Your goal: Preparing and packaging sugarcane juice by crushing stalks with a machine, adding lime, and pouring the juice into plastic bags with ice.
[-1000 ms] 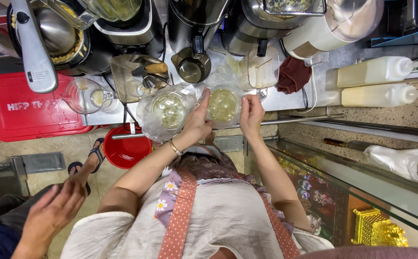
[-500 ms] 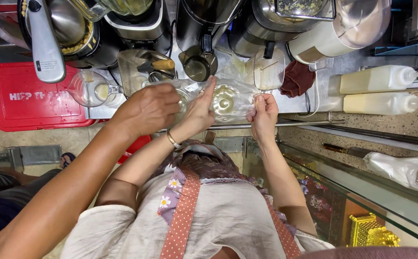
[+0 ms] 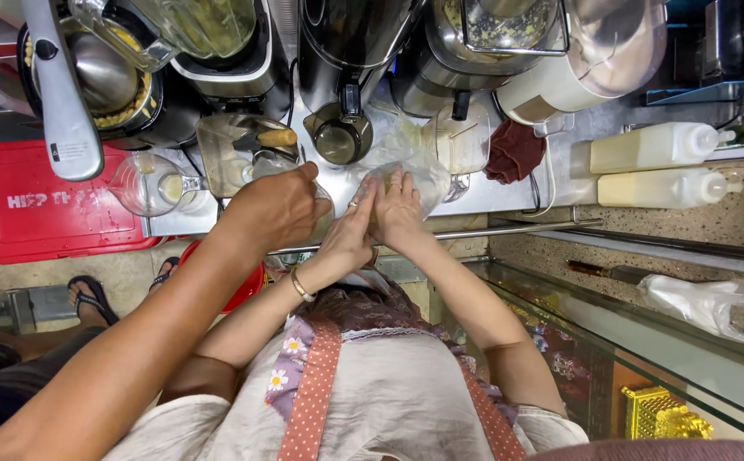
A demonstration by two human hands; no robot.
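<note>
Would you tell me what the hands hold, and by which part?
Left hand and right hand lie flat on the near side of the clear plastic bag; a grip cannot be told.

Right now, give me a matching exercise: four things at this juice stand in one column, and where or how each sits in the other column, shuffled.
Things
1. red tray
2. squeeze bottles
3. knife
4. left hand and right hand

Places
A. lying on their sides at the far right
B. on the speckled stone ledge
C. side by side on a clear plastic bag
D. flat at the far left

Pairs: 1-D, 2-A, 3-B, 4-C
</note>
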